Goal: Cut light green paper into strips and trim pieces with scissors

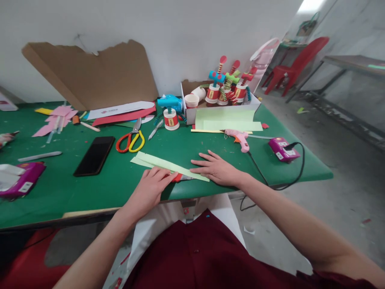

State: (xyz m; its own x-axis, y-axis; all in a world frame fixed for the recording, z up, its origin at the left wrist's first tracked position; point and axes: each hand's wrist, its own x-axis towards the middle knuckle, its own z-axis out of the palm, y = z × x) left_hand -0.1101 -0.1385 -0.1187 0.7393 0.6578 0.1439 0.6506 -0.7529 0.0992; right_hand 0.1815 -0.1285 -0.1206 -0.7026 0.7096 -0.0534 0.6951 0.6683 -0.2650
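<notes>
A narrow folded strip of light green paper (164,163) lies slantwise near the table's front edge. My left hand (153,182) is closed at its near side, thumb and fingers around a red-handled utility knife (178,178). The knife's greyish front part points right, along the paper's lower edge; most of the handle is hidden under my hand. Flat on the table, my right hand (218,168) is open with fingers spread, its fingertips touching the strip's right end. Scissors (130,140) with red and yellow handles lie beyond the strip.
A black phone (94,155) lies at left. A pink glue gun (237,137), wired to a purple power socket (283,149), rests at right. Behind stand a paper-cup figure (171,119), a box (189,116) of similar figures, green sheets (225,118) and cardboard (99,76).
</notes>
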